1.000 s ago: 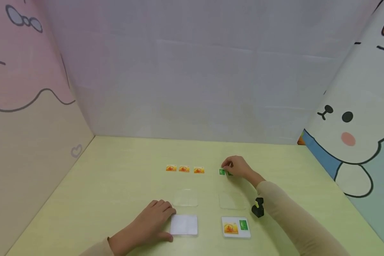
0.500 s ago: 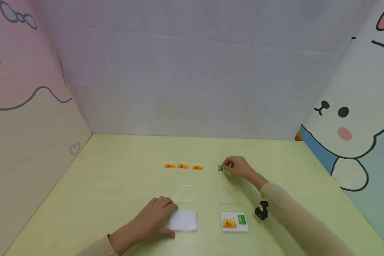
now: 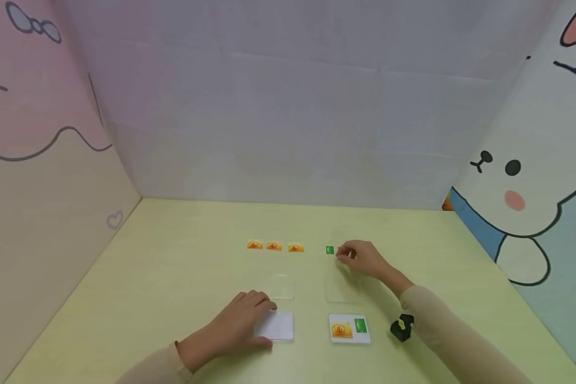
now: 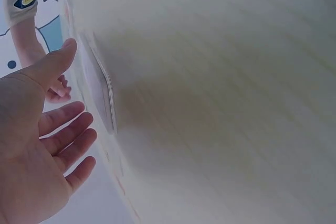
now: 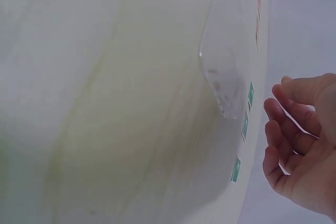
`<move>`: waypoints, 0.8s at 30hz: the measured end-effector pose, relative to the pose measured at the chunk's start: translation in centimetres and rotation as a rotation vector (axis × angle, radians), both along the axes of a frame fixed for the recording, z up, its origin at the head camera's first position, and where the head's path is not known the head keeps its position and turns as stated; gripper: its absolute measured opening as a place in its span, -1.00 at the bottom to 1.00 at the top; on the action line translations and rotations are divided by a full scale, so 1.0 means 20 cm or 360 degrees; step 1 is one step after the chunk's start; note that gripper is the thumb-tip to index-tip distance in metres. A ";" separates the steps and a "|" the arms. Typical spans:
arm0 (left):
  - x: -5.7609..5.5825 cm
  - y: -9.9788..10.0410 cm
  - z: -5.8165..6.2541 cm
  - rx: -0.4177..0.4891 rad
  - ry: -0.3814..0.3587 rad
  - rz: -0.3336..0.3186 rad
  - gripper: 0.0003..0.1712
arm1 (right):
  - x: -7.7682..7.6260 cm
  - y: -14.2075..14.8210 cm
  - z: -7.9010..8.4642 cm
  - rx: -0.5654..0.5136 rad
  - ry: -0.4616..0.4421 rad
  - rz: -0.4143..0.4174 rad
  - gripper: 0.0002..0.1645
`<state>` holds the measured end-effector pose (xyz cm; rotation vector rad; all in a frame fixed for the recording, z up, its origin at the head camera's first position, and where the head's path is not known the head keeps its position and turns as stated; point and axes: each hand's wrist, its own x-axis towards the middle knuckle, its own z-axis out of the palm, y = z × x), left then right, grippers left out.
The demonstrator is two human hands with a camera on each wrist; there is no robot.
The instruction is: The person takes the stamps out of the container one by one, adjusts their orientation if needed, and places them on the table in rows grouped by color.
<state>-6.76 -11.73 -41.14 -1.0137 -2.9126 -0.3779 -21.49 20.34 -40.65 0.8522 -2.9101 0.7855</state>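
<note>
Starting at the left, we see a pink wall (image 3: 48, 96) with a small heart (image 3: 115, 220). Next comes the left hand (image 3: 240, 324). Its thumb and fingers are spread wide at the left side of a white block (image 3: 280, 325). The block lies flat on the tabletop (image 3: 163, 266), and we cannot tell if the hand touches it.

Farther back lie three orange pictures (image 3: 274, 246) in a row. A clear plate (image 3: 281, 288) sits flat between that row and the white block.

Then we see a green picture (image 3: 329, 249), just beside the fingers of the right hand (image 3: 365, 260). From the right wrist, we can count three green pictures lying in a line on the tabletop, near that hand. Its thumb and first finger come close together, so the gap is narrow. The other fingers bend. We cannot tell if the tips pinch anything.

In front of this hand is a second clear plate (image 3: 342, 294). Nearer to us is a picture block (image 3: 341, 320), white, with an orange picture on its left and a green one on its right.

To its right, a black thing (image 3: 402, 329) with a yellow spot sits on the right sleeve (image 3: 453, 336). Last comes the rabbit (image 3: 494, 213) on the right wall.
</note>
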 end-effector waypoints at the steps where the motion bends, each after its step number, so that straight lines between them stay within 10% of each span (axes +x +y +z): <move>1: 0.00 0.00 0.00 0.0010 -0.0013 -0.0002 -0.35 | 0.01 0.00 0.00 -0.0006 -0.0004 0.0007 -0.90; 24: -0.08 0.14 0.03 0.0003 -0.0101 -0.0014 -0.34 | 0.29 0.05 0.00 -0.0052 -0.0116 0.0058 -0.94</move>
